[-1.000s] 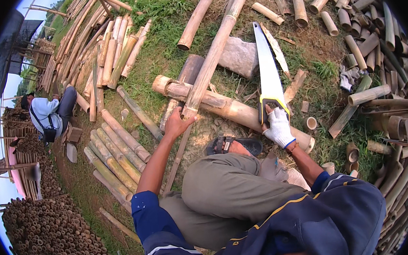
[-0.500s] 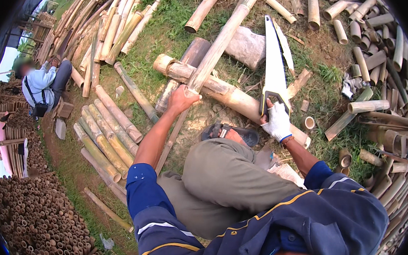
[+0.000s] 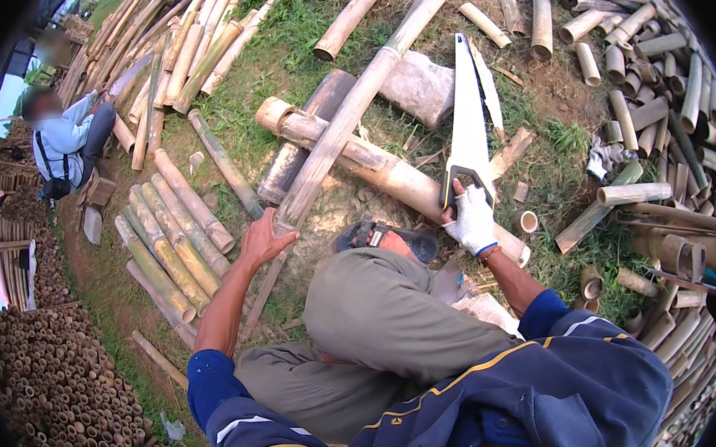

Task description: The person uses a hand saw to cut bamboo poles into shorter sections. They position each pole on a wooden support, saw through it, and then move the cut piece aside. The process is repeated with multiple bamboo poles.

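Note:
My left hand [image 3: 265, 241] is bare and closed around the near end of a long bamboo pole [image 3: 350, 123], which slants away to the far right. That pole lies across a thicker bamboo pole [image 3: 392, 174] and a dark log [image 3: 327, 100]. In a white glove, my right hand [image 3: 472, 219] grips the black and yellow handle of a handsaw [image 3: 466, 122]. Its blade points away from me, beside a split bamboo piece [image 3: 489, 95], and touches no pole that I can see being cut. My sandalled foot [image 3: 389, 242] rests near the thick pole.
A pale stone block [image 3: 419, 88] sits beyond the thick pole. Cut bamboo lengths [image 3: 171, 247] lie at left, and a heap of bamboo offcuts [image 3: 641, 75] fills the right. Stacked bamboo [image 3: 59, 381] stands lower left. Another person [image 3: 66, 146] sits far left.
My left hand has drawn the long pole's near end toward me and to the left. The saw in my right hand has shifted slightly left and nearer. The view has shifted a little.

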`<state>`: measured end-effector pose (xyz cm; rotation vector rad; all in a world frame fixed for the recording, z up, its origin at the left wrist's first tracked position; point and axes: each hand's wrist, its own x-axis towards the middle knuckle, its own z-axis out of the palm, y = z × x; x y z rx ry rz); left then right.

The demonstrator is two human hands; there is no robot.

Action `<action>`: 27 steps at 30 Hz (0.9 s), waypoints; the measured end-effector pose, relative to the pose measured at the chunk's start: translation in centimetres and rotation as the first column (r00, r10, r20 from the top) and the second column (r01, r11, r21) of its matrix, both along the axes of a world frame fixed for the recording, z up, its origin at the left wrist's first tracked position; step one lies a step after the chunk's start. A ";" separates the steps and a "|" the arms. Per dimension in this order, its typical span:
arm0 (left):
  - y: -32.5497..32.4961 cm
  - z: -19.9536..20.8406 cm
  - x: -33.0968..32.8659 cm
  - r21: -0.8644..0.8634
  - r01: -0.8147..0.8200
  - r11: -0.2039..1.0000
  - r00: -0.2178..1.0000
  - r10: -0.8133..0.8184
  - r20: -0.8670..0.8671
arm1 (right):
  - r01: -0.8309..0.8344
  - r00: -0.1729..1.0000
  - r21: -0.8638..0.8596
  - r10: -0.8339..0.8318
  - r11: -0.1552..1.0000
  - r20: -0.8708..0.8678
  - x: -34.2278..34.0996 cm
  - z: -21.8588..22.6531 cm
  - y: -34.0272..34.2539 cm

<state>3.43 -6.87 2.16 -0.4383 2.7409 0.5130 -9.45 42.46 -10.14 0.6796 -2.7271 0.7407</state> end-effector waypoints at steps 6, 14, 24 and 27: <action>-2.5 1.6 12.5 -0.056 -0.119 0.991 0.984 0.125 0.126 | 0.006 1.000 -0.019 -0.006 1.000 -0.020 0.0 -0.3 -0.6; -6.9 -0.6 24.5 0.028 -0.447 0.894 0.884 0.436 0.169 | -0.034 0.998 0.042 0.036 0.999 -0.042 0.3 -0.1 -1.0; -2.6 -16.1 24.0 -0.133 -0.442 0.887 0.883 0.403 -0.241 | -0.033 0.998 0.079 0.037 0.996 -0.043 -0.2 -0.2 -0.8; -1.9 -18.7 23.1 -0.272 -0.429 0.862 0.903 0.404 -0.146 | -0.052 0.996 0.061 0.057 0.997 -0.069 -0.1 -0.4 -1.3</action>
